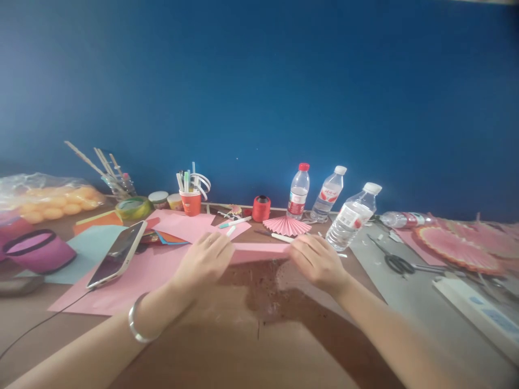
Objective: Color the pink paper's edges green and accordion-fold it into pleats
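Between my two hands stretches a narrow strip of pink paper (261,248), held just above the brown table (194,340). My left hand (206,262) is closed on its left end, and a silver bangle circles that wrist. Its right end is pinched in my right hand (318,262). Behind the strip lies a pleated pink paper fan (286,226). Sheets of pink paper (121,281) are spread to the left, with a phone (118,254) propped at a tilt over them.
Behind stand several water bottles (352,217), a red tape roll (261,208) and an orange cup (191,202) of pens. Scissors (399,265), pink paper rosettes (458,248) and a white power strip (482,308) lie to the right. A purple pouch (38,254) sits far left.
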`<state>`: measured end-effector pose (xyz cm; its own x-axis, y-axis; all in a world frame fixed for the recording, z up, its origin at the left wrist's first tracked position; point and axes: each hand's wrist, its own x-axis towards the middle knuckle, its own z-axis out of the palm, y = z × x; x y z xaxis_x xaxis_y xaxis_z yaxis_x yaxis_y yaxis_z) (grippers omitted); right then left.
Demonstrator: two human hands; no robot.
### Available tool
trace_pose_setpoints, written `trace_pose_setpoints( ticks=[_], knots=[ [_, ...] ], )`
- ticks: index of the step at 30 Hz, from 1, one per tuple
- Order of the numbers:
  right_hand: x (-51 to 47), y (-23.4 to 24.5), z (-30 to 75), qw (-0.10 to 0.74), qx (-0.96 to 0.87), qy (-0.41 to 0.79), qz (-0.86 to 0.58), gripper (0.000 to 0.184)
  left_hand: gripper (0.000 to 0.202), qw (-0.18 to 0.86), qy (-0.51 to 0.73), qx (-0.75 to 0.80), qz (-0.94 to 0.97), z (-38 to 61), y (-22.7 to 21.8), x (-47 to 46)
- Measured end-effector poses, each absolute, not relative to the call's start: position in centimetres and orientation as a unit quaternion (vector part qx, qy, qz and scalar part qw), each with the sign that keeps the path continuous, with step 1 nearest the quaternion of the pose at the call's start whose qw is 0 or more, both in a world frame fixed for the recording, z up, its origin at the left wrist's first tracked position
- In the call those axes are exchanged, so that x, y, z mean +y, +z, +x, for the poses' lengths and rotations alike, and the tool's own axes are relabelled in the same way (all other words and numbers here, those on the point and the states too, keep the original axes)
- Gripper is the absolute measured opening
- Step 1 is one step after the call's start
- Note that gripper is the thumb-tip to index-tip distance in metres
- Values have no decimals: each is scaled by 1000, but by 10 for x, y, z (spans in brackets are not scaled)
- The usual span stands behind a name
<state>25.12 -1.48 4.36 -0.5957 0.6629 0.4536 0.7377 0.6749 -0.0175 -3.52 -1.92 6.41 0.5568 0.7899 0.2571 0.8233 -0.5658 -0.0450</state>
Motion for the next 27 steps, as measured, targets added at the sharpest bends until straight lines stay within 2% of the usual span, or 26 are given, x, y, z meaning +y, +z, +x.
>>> trace_pose_setpoints(
  ticks=[2, 5, 8, 12, 20, 22, 27],
  knots=[
    [-29, 37, 259, 269, -900, -163, -302, 21, 35, 88, -104, -431, -892, -38, 59, -38],
    [-46, 17, 262, 230, -940, -125, -219, 23, 33, 43, -67, -389, -918, -40, 33, -57],
    [-51, 2, 260, 181, -954, -27, -238, 27, 25, -17, -47, -391, -919, -42, 11, -61],
    [-47, 3, 259, 157, -952, 37, -260, 26, 23, -65, -40, -407, -910, -46, 10, -58],
    [-49, 1, 219, 106, -946, -67, -300, 18, 22, -115, -83, -442, -886, -28, 11, -54],
    [-45, 4, 200, 93, -944, -43, -312, 17, 20, -136, -100, -442, -881, -21, 10, -51],
    [-28, 15, 172, 71, -936, 120, -324, 17, 11, -183, -127, -452, -864, -33, 7, -42]
  ],
)
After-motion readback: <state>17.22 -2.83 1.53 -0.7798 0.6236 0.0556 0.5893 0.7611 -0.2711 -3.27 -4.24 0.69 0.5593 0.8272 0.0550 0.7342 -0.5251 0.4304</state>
